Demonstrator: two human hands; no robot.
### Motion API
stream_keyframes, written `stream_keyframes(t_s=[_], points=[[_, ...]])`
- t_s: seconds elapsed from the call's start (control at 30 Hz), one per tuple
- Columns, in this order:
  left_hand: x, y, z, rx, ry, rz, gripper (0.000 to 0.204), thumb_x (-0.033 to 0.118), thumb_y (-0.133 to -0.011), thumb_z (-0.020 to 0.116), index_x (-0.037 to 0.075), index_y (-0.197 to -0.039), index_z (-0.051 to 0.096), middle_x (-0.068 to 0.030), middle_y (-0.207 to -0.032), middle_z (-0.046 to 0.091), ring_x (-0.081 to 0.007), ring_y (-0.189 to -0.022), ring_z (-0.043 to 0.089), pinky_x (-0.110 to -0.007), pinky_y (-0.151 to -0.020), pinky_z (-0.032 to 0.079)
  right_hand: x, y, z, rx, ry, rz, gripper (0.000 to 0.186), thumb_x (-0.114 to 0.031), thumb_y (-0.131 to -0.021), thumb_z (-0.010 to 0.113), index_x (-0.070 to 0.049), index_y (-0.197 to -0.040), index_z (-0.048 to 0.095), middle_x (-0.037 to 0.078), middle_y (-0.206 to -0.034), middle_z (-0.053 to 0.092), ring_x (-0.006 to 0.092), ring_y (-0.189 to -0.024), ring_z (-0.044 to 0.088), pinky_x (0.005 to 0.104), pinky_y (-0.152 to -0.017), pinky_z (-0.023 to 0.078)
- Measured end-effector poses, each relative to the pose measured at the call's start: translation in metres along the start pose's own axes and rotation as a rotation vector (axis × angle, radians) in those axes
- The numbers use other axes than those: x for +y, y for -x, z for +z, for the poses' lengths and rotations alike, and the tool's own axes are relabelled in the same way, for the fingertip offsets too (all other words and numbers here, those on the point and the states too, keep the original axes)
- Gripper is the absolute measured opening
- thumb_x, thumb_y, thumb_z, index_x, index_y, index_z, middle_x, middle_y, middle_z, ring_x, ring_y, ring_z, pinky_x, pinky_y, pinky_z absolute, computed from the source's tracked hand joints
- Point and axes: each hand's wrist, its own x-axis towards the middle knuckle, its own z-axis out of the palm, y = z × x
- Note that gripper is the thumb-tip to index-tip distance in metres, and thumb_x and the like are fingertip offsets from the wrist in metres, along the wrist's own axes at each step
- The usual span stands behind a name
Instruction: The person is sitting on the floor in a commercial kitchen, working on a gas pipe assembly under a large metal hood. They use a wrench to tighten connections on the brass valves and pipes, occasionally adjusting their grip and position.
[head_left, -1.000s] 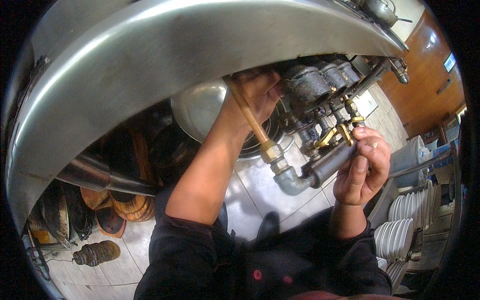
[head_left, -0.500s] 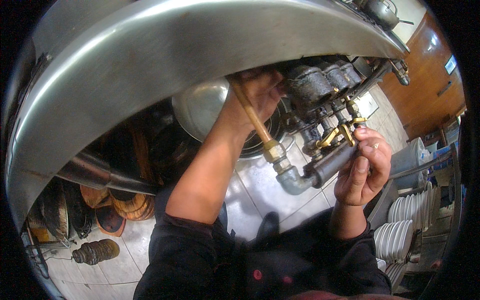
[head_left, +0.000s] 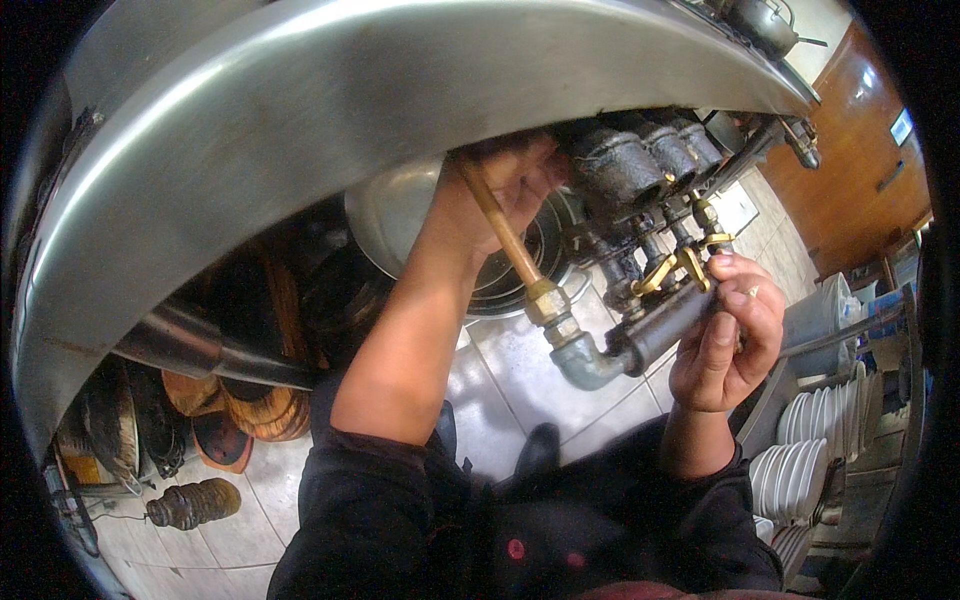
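The dark pipe (head_left: 672, 325) under the steel panel (head_left: 300, 120) is where the work lies, its row of brass lever handles (head_left: 657, 274) just above it. The step in hand looks like handling these gas-type fittings, one hand at the valve end and the other up under the panel; the next move seems to call for a steady, light touch at the pipe's end and a clear path past the levers. At the right end of the pipe is the right hand (head_left: 727, 330), fingers curled and thumb drawn in, touching that end; whether it grips the pipe or a small knob there I cannot tell. Up and left of the pipe, the left hand (head_left: 515, 190) reaches behind a copper-coloured tube (head_left: 505, 233), its fingers shadowed and part hidden, so I cannot tell how far open it is or what it holds. A grey elbow (head_left: 592, 362) joins the tube to the pipe's left end, and black burner cylinders (head_left: 625, 170) hang above the pipe
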Motion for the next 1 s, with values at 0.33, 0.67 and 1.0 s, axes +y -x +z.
stream_keyframes(t_s=[0.33,0.67,1.0], points=[[-0.003,0.001,0.011,0.063,-0.008,0.014,0.024,0.004,-0.084,0.062,0.005,-0.107,0.056,-0.0068,-0.105,0.060,-0.0189,-0.095,0.059,-0.032,-0.079,0.049,0.001,0.001,0.000,-0.004,-0.001,0.005,0.014,-0.007,-0.088,0.050,-0.001,-0.100,0.051,0.015,-0.094,0.051,0.0294,-0.092,0.056,0.0436,-0.086,0.045],[-0.005,-0.001,0.010,-0.015,-0.031,0.053,0.028,0.007,-0.083,0.065,0.006,-0.110,0.056,-0.0073,-0.105,0.060,-0.0194,-0.095,0.059,-0.035,-0.081,0.048,0.002,0.001,0.000,-0.007,-0.004,-0.004,0.015,-0.008,-0.088,0.050,-0.001,-0.101,0.051,0.015,-0.094,0.051,0.0295,-0.093,0.056,0.0435,-0.086,0.045],[-0.004,0.002,0.013,0.085,-0.011,-0.003,0.029,0.004,-0.082,0.064,0.006,-0.110,0.056,-0.0076,-0.106,0.061,-0.0201,-0.095,0.060,-0.034,-0.081,0.049,0.001,0.001,-0.001,-0.008,-0.001,-0.001,0.014,-0.007,-0.087,0.050,-0.001,-0.101,0.051,0.015,-0.094,0.051,0.0295,-0.093,0.057,0.0443,-0.087,0.045]])
